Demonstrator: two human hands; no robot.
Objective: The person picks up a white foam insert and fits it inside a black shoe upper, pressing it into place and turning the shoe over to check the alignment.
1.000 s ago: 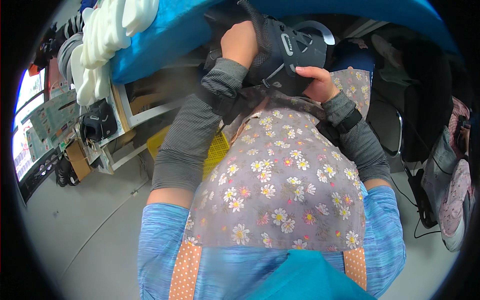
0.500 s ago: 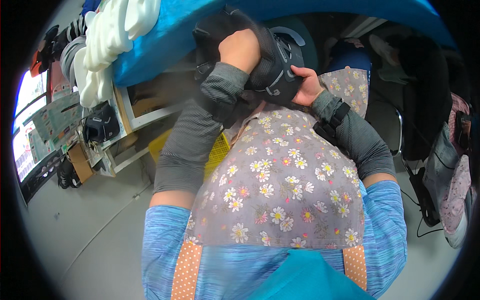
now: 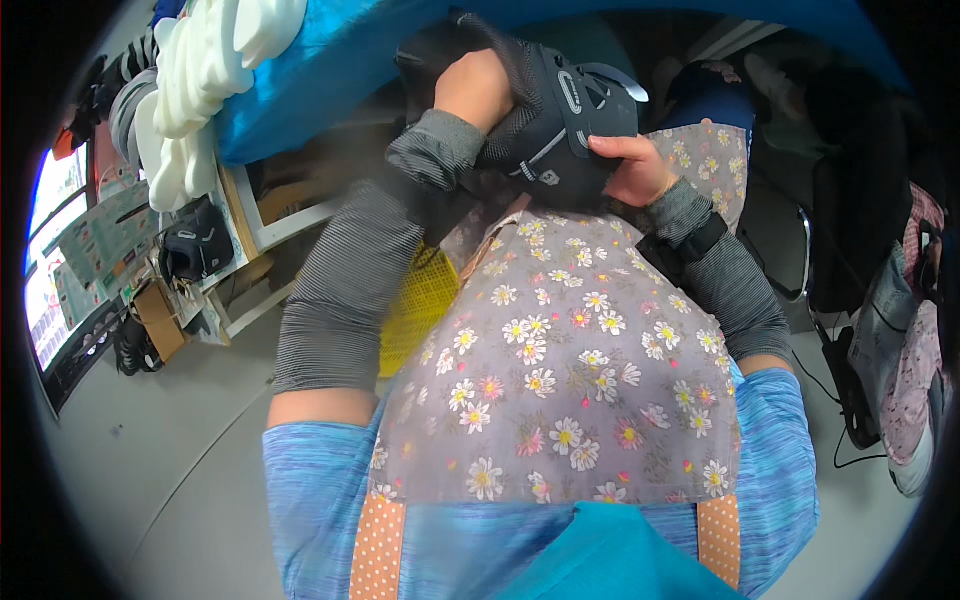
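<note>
A black shoe upper point(image 3: 563, 125) with grey trim and mesh panels is held just above my flowered apron point(image 3: 560, 370). My left hand point(image 3: 475, 90) is curled at its dark open side, the fingers bent down out of sight inside or behind the material. On the other end, my right hand point(image 3: 638, 168) pinches the edge, thumb on top and fingers underneath. A pale curved strip point(image 3: 618, 78) lies along the far edge of the upper, partly hidden by it.
White foot-shaped pieces point(image 3: 205, 70) hang at upper left beside a blue cover point(image 3: 300, 85). Another black upper point(image 3: 195, 240) sits on a shelf at left. Below my left forearm stands a yellow basket point(image 3: 425, 310). At right are a chair frame point(image 3: 806, 250) and hanging clothes point(image 3: 905, 330).
The shoe upper has tilted and moved slightly right, showing more of its trimmed face. My right hand has shifted right and down with it; my left arm has swung a little left.
</note>
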